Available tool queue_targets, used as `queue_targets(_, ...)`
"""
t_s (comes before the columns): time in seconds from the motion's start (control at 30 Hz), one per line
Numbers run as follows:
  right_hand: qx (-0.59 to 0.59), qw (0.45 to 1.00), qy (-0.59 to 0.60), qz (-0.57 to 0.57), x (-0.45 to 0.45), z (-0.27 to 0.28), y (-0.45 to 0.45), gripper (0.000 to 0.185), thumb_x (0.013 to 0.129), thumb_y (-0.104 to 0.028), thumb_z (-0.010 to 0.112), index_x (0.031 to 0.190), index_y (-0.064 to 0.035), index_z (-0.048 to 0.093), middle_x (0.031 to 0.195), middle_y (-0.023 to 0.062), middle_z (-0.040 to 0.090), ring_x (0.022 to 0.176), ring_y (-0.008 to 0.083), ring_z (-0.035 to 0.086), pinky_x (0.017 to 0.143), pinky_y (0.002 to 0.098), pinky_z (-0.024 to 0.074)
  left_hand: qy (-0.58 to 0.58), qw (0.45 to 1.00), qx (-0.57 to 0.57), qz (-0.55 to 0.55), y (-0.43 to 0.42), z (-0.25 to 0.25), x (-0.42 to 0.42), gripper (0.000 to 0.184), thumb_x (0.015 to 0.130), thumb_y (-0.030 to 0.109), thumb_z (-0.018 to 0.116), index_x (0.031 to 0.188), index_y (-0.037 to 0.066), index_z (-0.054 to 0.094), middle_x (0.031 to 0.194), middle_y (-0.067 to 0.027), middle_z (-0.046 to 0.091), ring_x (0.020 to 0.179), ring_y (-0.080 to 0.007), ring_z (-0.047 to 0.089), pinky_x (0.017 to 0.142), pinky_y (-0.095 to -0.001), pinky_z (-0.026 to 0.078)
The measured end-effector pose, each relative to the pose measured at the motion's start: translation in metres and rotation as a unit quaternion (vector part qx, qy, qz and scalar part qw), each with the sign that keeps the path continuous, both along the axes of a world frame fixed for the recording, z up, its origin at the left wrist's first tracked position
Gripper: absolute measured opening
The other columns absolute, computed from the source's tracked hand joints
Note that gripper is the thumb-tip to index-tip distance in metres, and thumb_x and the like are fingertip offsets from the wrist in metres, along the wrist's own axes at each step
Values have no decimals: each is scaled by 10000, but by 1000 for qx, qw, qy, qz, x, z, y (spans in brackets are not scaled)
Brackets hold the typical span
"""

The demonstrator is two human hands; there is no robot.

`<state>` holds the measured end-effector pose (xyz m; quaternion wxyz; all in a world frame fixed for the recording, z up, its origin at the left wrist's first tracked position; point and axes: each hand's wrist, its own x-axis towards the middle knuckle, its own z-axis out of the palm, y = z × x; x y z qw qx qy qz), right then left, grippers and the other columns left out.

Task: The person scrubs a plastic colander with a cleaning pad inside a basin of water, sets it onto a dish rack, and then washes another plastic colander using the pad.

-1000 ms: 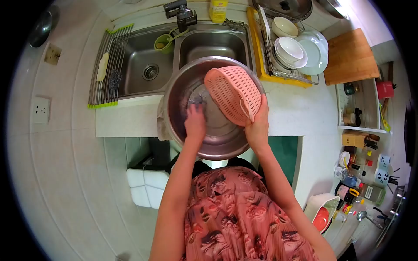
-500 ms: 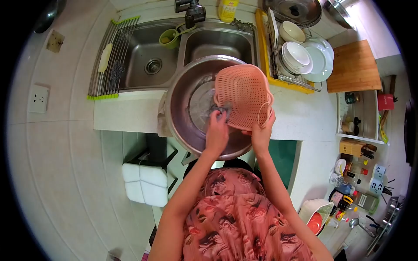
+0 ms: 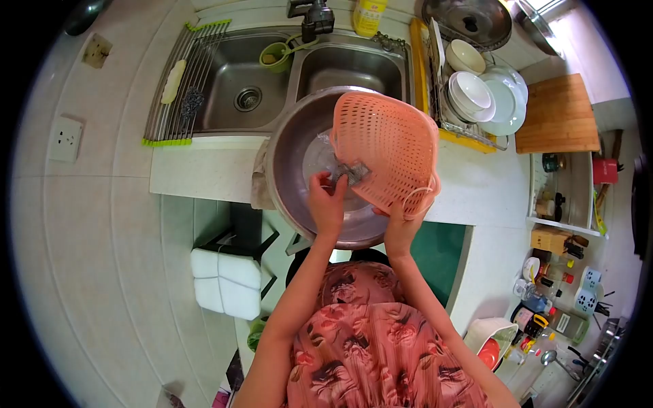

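Note:
A pink perforated basket (image 3: 388,146) is tilted over the right part of a large metal basin (image 3: 289,170). My right hand (image 3: 405,224) grips its near rim beside a small loop handle. With bent fingers, my left hand (image 3: 328,204) holds a grey, shiny scrubber (image 3: 350,174) against the basket's lower left side. Shallow water (image 3: 318,155) shows in the basin's bottom left of the basket. The basin rests at the counter's front edge, and a brown cloth (image 3: 260,180) lies beside its left rim.
Behind the basin is a double sink (image 3: 248,75) with a faucet (image 3: 315,20), a green strainer (image 3: 275,57) and a roll-up rack (image 3: 183,88). A dish rack with bowls (image 3: 471,92) and plates stands right, beside a cutting board (image 3: 558,112). A white stool (image 3: 226,283) is below left.
The basket has turned its inner face toward the camera and tilted up. My left hand with the scrubber has moved right from the basin's bottom to the basket. The view has shifted slightly.

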<state>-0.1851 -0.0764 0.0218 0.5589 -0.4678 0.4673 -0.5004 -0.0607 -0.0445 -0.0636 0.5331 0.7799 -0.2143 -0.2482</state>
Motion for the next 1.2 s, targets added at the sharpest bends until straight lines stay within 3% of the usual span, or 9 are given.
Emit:
queue_targets(0.17,-18,1000,-17,5,4,-8,4,763,918,-3,488,1555,-94,78,1435,148,369,1065,239,591,610,288,607,213,975,-49,-47,-4,7,-7,381,1022,325,548,991,-54,581,901,-190,706,751,-299,699,659,-429,509)
queue_targets(0.47,48,986,121,108,-26,12,-20,715,953,-77,534,1547,-102,137,1354,137,473,945,224,658,516,255,576,-89,986,54,-128,-11,14,31,349,1015,283,539,914,-46,592,799,-267,666,750,-404,679,641,-456,496)
queue_targets(0.6,80,985,112,101,-38,25,-27,694,900,16,457,1530,-93,189,1331,140,496,887,230,683,499,260,579,-20,993,39,-112,-21,33,46,310,999,254,566,921,-45,599,826,-262,674,779,-389,694,643,-450,500)
queue_targets(0.77,101,989,88,67,-40,27,-27,716,836,70,388,1515,-85,224,1342,153,491,851,222,693,501,262,588,1,995,-32,-93,-16,-34,35,231,982,181,581,938,-44,601,808,-249,675,748,-374,697,630,-432,508)
queue_targets(0.87,102,987,74,97,-45,18,-30,750,826,106,386,1530,-94,219,1295,143,528,829,227,684,449,262,549,83,993,-53,-68,-8,1,29,194,997,133,565,972,-51,619,734,-151,675,685,-195,689,655,-350,553)
queue_targets(0.97,139,972,109,157,-55,25,-40,734,824,84,405,1519,-91,250,1275,147,545,816,228,683,440,272,540,-116,982,-2,-150,-3,5,45,170,985,117,572,959,-47,606,730,-189,646,665,-225,679,614,-395,514)
queue_targets(1.07,178,959,116,187,-69,27,-54,704,836,54,442,1507,-89,285,1232,136,567,815,227,683,450,285,545,-165,966,-22,-199,-6,21,51,200,971,151,589,930,-45,591,778,-271,635,714,-452,637,614,-487,469)
queue_targets(1.17,150,946,175,226,-64,54,-62,683,859,19,476,1508,-68,283,1232,143,578,806,210,680,482,300,563,-113,979,24,-168,-11,15,56,176,979,135,592,948,-36,613,723,-176,643,634,-208,654,597,-385,501)
queue_targets(1.2,137,947,183,228,-63,52,-63,699,869,-6,517,1518,-58,264,1253,147,572,813,207,681,496,299,565,-56,986,14,-156,-12,13,58,183,981,144,594,957,-37,619,734,-151,654,639,-192,653,603,-365,510)
